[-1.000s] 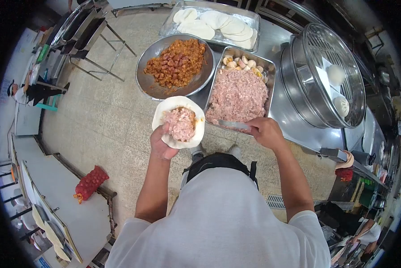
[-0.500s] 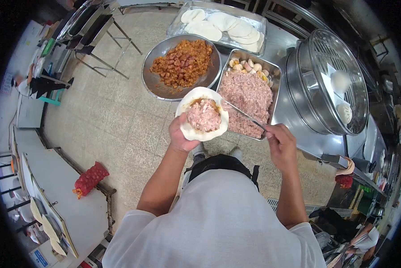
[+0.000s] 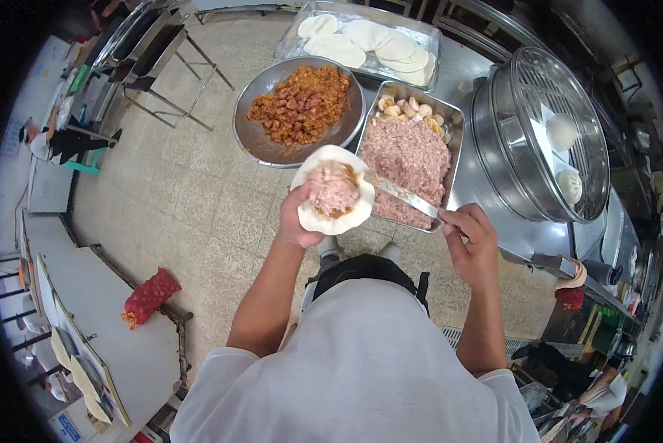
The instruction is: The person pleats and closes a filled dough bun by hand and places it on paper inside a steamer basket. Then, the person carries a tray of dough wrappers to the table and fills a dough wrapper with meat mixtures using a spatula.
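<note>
My left hand (image 3: 297,220) is wrapped under a round dough wrapper (image 3: 355,214) heaped with pink minced meat (image 3: 331,186), with some orange-brown filling showing at its edges. The handle of a flat metal spatula (image 3: 412,199) is pinched in my right hand (image 3: 469,240). Its blade points left, its tip close to the wrapper's right edge and smeared with meat. Just behind the spatula sits a steel tray (image 3: 458,144) of minced meat with halved boiled eggs at its far end. Beyond the wrapper stands a metal bowl (image 3: 248,136) of orange-brown chunky filling.
At the back, a metal tray (image 3: 291,50) holds several flat dough wrappers (image 3: 398,47). A steel steamer (image 3: 494,148) with two buns stands to the right. A red net sack (image 3: 151,297) lies at the left, and a person (image 3: 47,140) is far left.
The spatula's blade has turned to show its flat face, and its tip has drawn slightly right. The meat on the wrapper has shifted left, with more orange-brown filling showing at the right.
</note>
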`<state>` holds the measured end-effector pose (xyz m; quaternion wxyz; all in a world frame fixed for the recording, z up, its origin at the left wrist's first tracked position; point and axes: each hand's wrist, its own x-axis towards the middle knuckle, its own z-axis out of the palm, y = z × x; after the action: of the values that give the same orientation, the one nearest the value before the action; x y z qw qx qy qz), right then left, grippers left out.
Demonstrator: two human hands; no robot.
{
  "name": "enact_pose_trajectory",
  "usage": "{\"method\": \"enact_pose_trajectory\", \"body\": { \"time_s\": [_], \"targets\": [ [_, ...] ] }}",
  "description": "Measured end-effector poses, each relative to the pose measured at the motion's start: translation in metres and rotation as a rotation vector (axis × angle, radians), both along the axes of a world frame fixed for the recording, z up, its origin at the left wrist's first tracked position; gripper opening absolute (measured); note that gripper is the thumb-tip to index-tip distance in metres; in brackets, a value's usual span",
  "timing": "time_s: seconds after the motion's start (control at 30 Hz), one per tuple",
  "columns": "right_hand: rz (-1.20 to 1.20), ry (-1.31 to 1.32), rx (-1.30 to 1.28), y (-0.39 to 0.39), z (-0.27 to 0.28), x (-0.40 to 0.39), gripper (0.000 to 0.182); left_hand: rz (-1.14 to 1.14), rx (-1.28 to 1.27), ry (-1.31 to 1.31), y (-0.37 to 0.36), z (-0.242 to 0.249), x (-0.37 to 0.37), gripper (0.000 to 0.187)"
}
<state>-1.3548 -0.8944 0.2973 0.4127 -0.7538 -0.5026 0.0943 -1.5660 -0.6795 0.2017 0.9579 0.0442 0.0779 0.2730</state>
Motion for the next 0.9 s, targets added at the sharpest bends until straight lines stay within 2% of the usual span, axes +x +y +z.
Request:
{"method": "enact_pose_trajectory", "body": {
  "time_s": [0.07, 0.1, 0.13, 0.2, 0.27, 0.33, 0.37, 0.4, 0.5, 0.53, 0.6, 0.63, 0.7, 0.73, 0.8, 0.87, 0.9],
  "targets": [
    [0.049, 0.001, 0.040, 0.000, 0.003, 0.000, 0.025, -0.177, 0.300, 0.275, 0.008, 0.002, -0.003, 0.074],
    [0.049, 0.001, 0.040, 0.000, 0.007, -0.001, 0.025, -0.140, 0.309, 0.158, 0.002, 0.002, -0.006, 0.078],
    [0.087, -0.014, 0.054, 0.002, 0.012, -0.003, 0.025, -0.140, 0.310, 0.159, -0.003, 0.009, -0.003, 0.078],
    [0.122, -0.025, 0.063, 0.008, 0.012, -0.012, 0.025, -0.150, 0.054, -0.202, -0.013, 0.015, 0.000, 0.081],
    [0.160, -0.211, 0.048, 0.015, 0.008, -0.016, 0.027, -0.153, 0.000, -0.147, -0.011, 0.001, 0.005, 0.078],
    [0.148, -0.256, 0.020, 0.017, 0.010, -0.011, 0.028, -0.200, 0.165, 0.047, -0.010, -0.007, 0.011, 0.078],
    [0.135, -0.299, -0.003, 0.019, 0.011, -0.008, 0.029, -0.167, 0.205, 0.070, -0.012, -0.004, 0.012, 0.069],
    [0.131, -0.297, -0.006, 0.019, 0.013, -0.003, 0.029, -0.172, 0.202, 0.070, -0.011, -0.002, 0.011, 0.069],
    [-0.005, -0.230, -0.144, 0.010, 0.010, 0.015, 0.027, 0.011, 0.238, 0.197, -0.001, -0.004, -0.005, 0.073],
    [-0.006, -0.231, -0.146, 0.012, 0.000, 0.019, 0.027, 0.009, 0.237, 0.196, 0.002, 0.001, -0.010, 0.073],
    [0.024, -0.311, -0.354, 0.016, -0.024, 0.025, 0.024, 0.150, 0.192, 0.040, 0.003, 0.021, -0.018, 0.073],
    [0.023, -0.311, -0.354, 0.021, -0.038, 0.026, 0.024, 0.150, 0.191, 0.040, 0.003, 0.026, -0.020, 0.073],
    [0.015, -0.376, -0.486, 0.030, -0.060, 0.021, 0.021, 0.146, 0.041, -0.150, 0.004, 0.034, -0.030, 0.072],
    [0.024, -0.374, -0.485, 0.033, -0.061, 0.018, 0.021, 0.154, 0.041, -0.145, 0.008, 0.028, -0.036, 0.072],
    [0.175, -0.314, -0.542, 0.042, -0.062, 0.017, 0.019, 0.052, 0.285, 0.173, 0.024, 0.005, -0.049, 0.075],
    [0.174, -0.295, -0.522, 0.043, -0.060, 0.012, 0.017, -0.002, 0.308, 0.191, 0.019, 0.008, -0.053, 0.080],
    [0.168, -0.274, -0.506, 0.042, -0.059, 0.010, 0.016, 0.052, 0.247, 0.043, 0.010, 0.009, -0.054, 0.080]
  ]
}}
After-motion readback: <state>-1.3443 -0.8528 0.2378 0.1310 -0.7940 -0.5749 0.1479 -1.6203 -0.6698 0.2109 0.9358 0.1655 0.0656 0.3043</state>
